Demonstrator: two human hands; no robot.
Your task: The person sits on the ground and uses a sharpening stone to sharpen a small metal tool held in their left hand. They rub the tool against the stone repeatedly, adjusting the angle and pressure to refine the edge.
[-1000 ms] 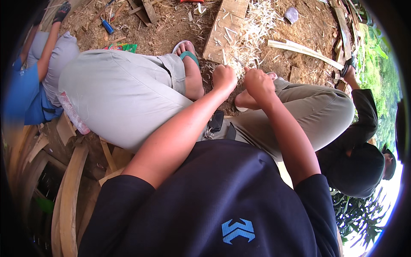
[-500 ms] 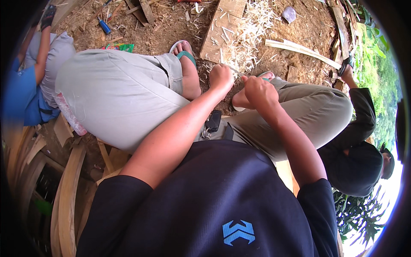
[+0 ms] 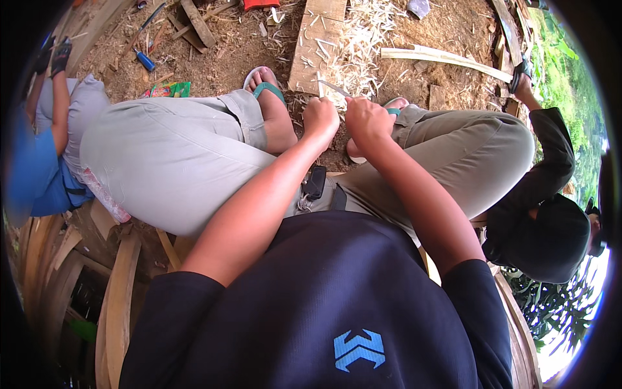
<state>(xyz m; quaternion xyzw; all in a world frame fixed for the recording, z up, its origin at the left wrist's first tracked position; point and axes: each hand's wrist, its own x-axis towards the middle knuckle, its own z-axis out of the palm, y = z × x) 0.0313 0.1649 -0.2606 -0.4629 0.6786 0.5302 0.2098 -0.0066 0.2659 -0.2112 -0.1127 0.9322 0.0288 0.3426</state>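
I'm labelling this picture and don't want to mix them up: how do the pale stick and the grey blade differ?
Place: the pale stick juts from the closed left hand, the grey blade from the closed right hand.
Colour: the pale stick is creamy; the grey blade is darker.
Direction: the pale stick points almost straight ahead; the grey blade slants forward and left.
Both look thin.

Open-air woodworking spot — brown earth (image 3: 468, 37), scattered pale shavings (image 3: 368, 40), a flat board (image 3: 313, 49), green foliage (image 3: 571, 107) beyond
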